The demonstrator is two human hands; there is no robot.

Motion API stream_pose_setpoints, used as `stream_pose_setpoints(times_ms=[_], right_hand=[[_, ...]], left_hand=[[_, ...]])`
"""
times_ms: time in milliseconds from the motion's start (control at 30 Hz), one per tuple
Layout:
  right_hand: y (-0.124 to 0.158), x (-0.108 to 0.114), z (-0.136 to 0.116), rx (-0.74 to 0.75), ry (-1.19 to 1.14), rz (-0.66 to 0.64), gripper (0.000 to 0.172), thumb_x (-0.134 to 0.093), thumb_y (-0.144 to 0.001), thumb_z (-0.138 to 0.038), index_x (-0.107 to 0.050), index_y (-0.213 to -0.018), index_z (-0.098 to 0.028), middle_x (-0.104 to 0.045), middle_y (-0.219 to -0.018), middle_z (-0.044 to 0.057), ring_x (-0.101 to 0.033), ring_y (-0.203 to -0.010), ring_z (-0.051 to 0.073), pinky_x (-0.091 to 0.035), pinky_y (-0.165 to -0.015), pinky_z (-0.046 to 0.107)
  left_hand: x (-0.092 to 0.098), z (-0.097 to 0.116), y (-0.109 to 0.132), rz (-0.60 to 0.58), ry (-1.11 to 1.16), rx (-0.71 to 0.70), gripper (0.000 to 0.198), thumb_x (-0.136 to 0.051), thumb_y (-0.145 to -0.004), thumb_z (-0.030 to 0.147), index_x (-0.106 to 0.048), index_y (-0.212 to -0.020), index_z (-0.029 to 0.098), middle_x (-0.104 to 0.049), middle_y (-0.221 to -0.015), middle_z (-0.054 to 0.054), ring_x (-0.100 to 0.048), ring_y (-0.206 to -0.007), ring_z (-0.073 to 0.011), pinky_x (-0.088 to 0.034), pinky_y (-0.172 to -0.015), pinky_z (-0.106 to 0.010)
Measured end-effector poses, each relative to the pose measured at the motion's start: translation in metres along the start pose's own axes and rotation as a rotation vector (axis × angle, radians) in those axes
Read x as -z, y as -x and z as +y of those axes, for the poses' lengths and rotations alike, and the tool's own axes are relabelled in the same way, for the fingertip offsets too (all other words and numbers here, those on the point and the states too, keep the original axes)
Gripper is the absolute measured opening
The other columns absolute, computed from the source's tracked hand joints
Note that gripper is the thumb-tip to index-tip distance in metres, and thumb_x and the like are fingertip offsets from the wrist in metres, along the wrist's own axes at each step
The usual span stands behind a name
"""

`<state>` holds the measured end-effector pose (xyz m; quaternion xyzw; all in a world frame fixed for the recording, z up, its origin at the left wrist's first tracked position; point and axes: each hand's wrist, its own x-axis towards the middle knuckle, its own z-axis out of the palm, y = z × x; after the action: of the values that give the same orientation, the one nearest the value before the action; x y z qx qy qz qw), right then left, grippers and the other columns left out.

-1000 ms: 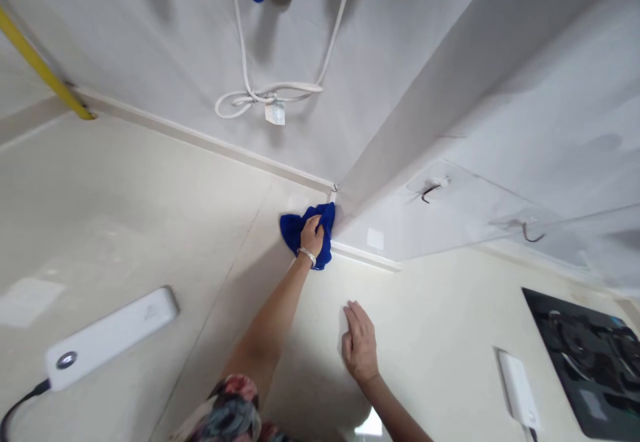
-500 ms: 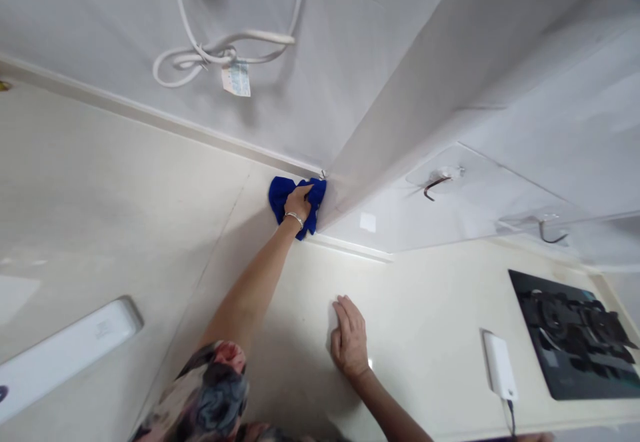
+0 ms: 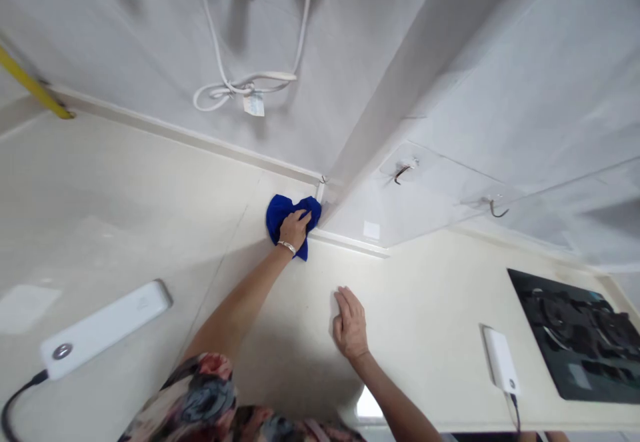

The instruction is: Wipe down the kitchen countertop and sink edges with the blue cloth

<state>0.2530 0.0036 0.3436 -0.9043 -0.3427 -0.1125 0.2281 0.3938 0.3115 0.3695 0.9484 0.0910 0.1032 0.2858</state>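
Pale cream worktop met white tiled walls in a corner, and that corner was where we worked. Our left hand reached far forward, its grip closed on the blue cloth. The cloth lay bunched on the worktop right in the corner, touching the raised strip at the wall's foot. A bracelet sat at that wrist. Our right hand lay palm down on the worktop nearer us, its grip open and holding nothing, well apart from the cloth.

We judged the long reach the main risk. With the left arm stretched out, our weight seemed to lean on the right palm, and on a damp patch that palm could slide. A loose fold of the bunched cloth could also catch on the small metal piece at the corner joint. The looped cord hung on the wall above and to the left, so a high sweep could snag it. The power strip at the left and the charger beside the hob lay well apart, but we thought a wet cloth dragged their way would be trouble.
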Motion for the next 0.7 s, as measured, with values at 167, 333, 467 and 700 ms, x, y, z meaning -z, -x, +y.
stream_pose_setpoints(times_ms=[167,333,467,700], right_hand=[[0.001,-0.002,0.002,0.029,0.012,0.010,0.072,-0.041,-0.087,-0.006,-0.041,-0.157,-0.020,-0.052,-0.153,0.012,-0.043,-0.146,0.027,-0.048,-0.114,0.054],[0.002,-0.005,0.004,0.031,0.005,0.016,0.073,-0.042,-0.086,-0.007,-0.041,-0.157,-0.020,-0.051,-0.153,0.012,-0.043,-0.147,0.028,-0.047,-0.115,0.054],[0.001,-0.005,0.003,0.038,0.003,0.029,0.071,-0.041,-0.086,-0.006,-0.042,-0.156,-0.019,-0.051,-0.153,0.012,-0.042,-0.147,0.027,-0.046,-0.115,0.053],[-0.002,-0.001,0.001,0.031,-0.018,0.007,0.072,-0.043,-0.084,-0.007,-0.043,-0.156,-0.017,-0.050,-0.154,0.013,-0.041,-0.148,0.027,-0.045,-0.118,0.051]], left_hand=[[0.006,0.009,0.038,-0.002,-0.028,-0.001,0.056,-0.034,-0.100,0.014,-0.067,-0.143,0.025,-0.062,-0.147,-0.011,-0.061,-0.120,-0.0261,-0.048,-0.110,-0.040],[0.005,0.026,0.060,-0.010,-0.059,0.062,0.053,-0.037,-0.101,0.017,-0.065,-0.146,0.025,-0.060,-0.147,-0.013,-0.061,-0.124,-0.0274,-0.051,-0.107,-0.038],[0.011,0.039,0.066,-0.074,-0.121,0.087,0.053,-0.040,-0.102,0.021,-0.058,-0.152,0.022,-0.053,-0.154,-0.018,-0.062,-0.128,-0.0314,-0.056,-0.100,-0.040],[0.030,0.056,0.042,-0.248,-0.272,-0.004,0.048,-0.038,-0.103,0.018,-0.060,-0.144,0.004,-0.073,-0.104,-0.026,-0.076,-0.097,-0.0345,-0.062,-0.084,-0.046]])
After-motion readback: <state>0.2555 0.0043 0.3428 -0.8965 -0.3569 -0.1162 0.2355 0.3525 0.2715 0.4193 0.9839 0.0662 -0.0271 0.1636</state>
